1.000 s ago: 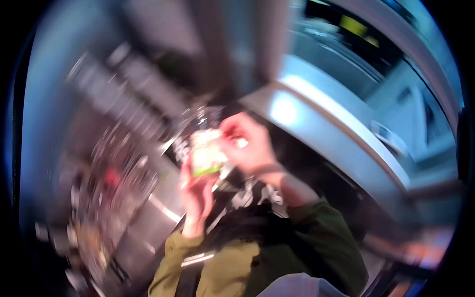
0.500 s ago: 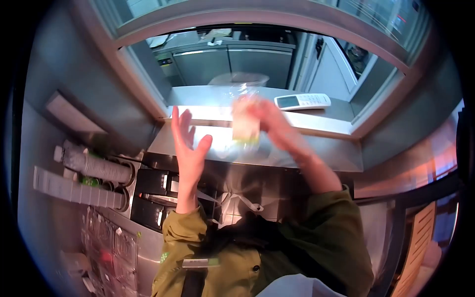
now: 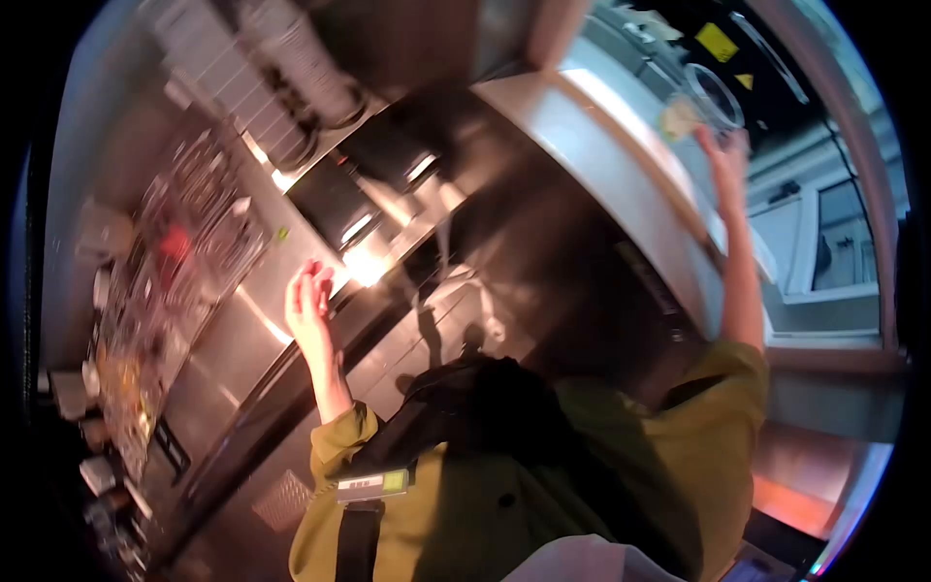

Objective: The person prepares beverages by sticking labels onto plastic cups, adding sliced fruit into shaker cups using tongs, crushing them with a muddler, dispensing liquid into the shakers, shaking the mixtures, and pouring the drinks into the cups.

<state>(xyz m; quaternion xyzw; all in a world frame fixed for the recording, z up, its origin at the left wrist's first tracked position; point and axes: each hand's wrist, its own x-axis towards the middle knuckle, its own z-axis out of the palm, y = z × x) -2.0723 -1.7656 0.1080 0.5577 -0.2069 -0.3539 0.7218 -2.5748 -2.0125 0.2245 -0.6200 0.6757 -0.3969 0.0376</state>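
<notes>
My right arm reaches through the window opening at the upper right. There my right hand [image 3: 723, 155] has its fingers around the near side of a clear plastic cup [image 3: 715, 95]. A pale patch shows on the cup's lower part, but blur hides whether it is a label or contents. My left hand [image 3: 310, 303] hangs in the air near the edge of the steel counter [image 3: 254, 299], its fingers loosely bent and apart, holding nothing. Just beyond it are two black boxes [image 3: 335, 199] with pale strips coming out.
Stacked cups or lids [image 3: 301, 63] lie in holders at the upper left. Clear plastic lids [image 3: 199, 194] crowd the left counter. A metal ledge [image 3: 592, 136] runs below the window. Tiled floor [image 3: 373, 359] shows below.
The view has swung left and tilted. My right hand has carried the cup outward through the window opening. My left hand has dropped from beside the ledge toward the left counter.
</notes>
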